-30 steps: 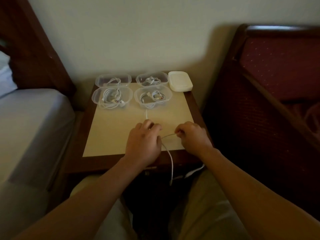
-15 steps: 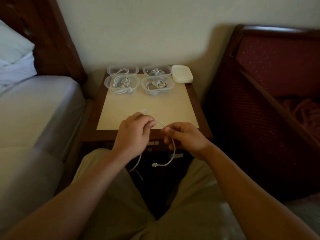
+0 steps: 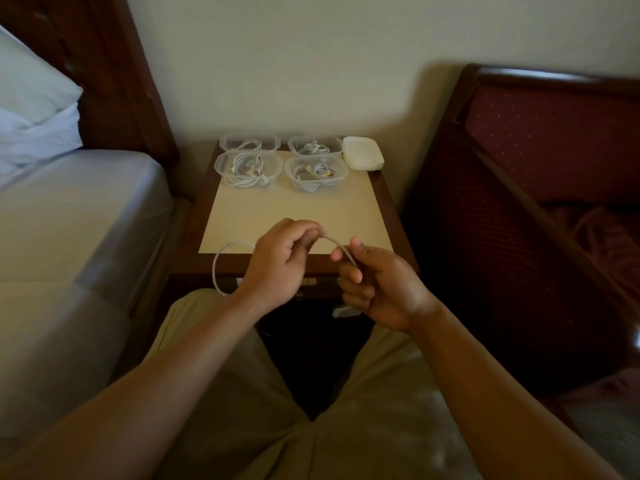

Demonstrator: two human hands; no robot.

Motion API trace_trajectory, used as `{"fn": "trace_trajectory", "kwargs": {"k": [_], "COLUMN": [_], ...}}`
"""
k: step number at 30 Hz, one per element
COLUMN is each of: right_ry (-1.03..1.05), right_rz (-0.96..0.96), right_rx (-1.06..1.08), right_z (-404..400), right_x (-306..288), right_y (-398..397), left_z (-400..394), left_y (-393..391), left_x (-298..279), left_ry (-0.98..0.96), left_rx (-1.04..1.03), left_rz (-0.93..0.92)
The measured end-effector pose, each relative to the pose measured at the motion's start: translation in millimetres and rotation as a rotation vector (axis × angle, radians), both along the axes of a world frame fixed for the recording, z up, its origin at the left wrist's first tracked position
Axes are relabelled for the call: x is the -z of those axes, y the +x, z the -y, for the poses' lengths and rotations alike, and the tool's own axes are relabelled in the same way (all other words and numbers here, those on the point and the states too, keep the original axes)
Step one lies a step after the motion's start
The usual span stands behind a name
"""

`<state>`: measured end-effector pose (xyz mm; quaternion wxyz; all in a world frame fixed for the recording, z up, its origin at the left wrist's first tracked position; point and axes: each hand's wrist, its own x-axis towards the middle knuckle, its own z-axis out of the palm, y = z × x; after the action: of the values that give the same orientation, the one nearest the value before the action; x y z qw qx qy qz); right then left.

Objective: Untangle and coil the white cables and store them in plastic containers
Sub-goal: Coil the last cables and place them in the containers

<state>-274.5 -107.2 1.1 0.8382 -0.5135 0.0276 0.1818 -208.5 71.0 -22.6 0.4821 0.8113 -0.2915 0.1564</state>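
Note:
A thin white cable (image 3: 337, 246) arches between my two hands over the front edge of the nightstand. My left hand (image 3: 277, 268) pinches one part, and a loop of the cable (image 3: 216, 268) curves out to its left. My right hand (image 3: 377, 289) grips the other part; a white plug end (image 3: 343, 311) shows just below it. At the back of the nightstand stand several clear plastic containers, each with coiled white cables inside: front left (image 3: 247, 168), front right (image 3: 315, 173), back left (image 3: 249, 143), back right (image 3: 315, 145).
A stack of white lids (image 3: 363, 157) lies at the nightstand's back right corner. A cream mat (image 3: 298, 216) covers the wooden nightstand top (image 3: 393, 220). A bed (image 3: 69, 220) with a pillow is on the left, a dark red upholstered seat (image 3: 536, 150) on the right.
My hands have pulled back from the mat toward the nightstand's front edge and lifted the cable. The hanging loop has swung from below my hands to the left of my left hand.

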Motion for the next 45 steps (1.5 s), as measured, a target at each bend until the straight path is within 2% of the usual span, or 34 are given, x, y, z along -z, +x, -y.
{"fn": "trace_trajectory", "kwargs": {"k": [4, 7, 9, 14, 21, 24, 29, 32, 34, 40, 43, 45], "right_ry": [0.098, 0.35, 0.439, 0.251, -0.344, -0.615, -1.329, -1.568, -1.526, -1.014, -0.65, -0.489], "right_rz": [-0.007, 0.021, 0.04, 0.092, 0.265, 0.295, 0.49, 0.489, 0.409, 0.073, -0.044, -0.116], "right_rx": [-0.114, -0.135, -0.053, 0.249, 0.38, 0.378, 0.174, 0.098, 0.094, -0.05, -0.081, -0.071], "right_z": [-15.1, -19.0, -16.8, -6.9, -5.7, -9.8, -10.8, -7.6, -6.6, -8.5, -7.9, -7.7], "right_x": [4.1, 0.5, -4.3, -5.4, 10.5, 16.5, 25.7, 25.2, 23.3, 6.3, 1.6, 4.8], "right_y": [-11.9, -8.5, -5.2, -3.1, -1.4, 0.8, 3.9, 6.9, 7.9, 8.1, 6.7, 6.9], "left_z": [3.4, 15.5, 18.8, 13.7, 9.6, 6.9, 5.8, 0.3, -3.6, -9.7, -11.1, -12.3], "left_y": [-1.9, -15.7, -23.9, -38.4, -37.8, -38.0, -38.0, -34.5, -31.1, -20.7, -17.9, -16.7], "left_x": [-3.3, -2.8, -1.7, 1.6, 4.5, -0.5, -2.7, -3.4, -2.9, 0.4, -0.8, 1.0], "left_ry": [-0.081, -0.223, -0.253, -0.011, 0.25, 0.356, 0.49, 0.487, 0.443, 0.293, 0.164, 0.083], "left_rx": [-0.075, -0.042, 0.027, 0.315, 0.393, 0.384, 0.377, 0.306, 0.256, 0.278, 0.245, 0.203], "left_rz": [-0.168, -0.473, -0.595, -0.693, -0.766, -0.645, -0.473, -0.33, -0.234, -0.056, -0.078, -0.137]}}
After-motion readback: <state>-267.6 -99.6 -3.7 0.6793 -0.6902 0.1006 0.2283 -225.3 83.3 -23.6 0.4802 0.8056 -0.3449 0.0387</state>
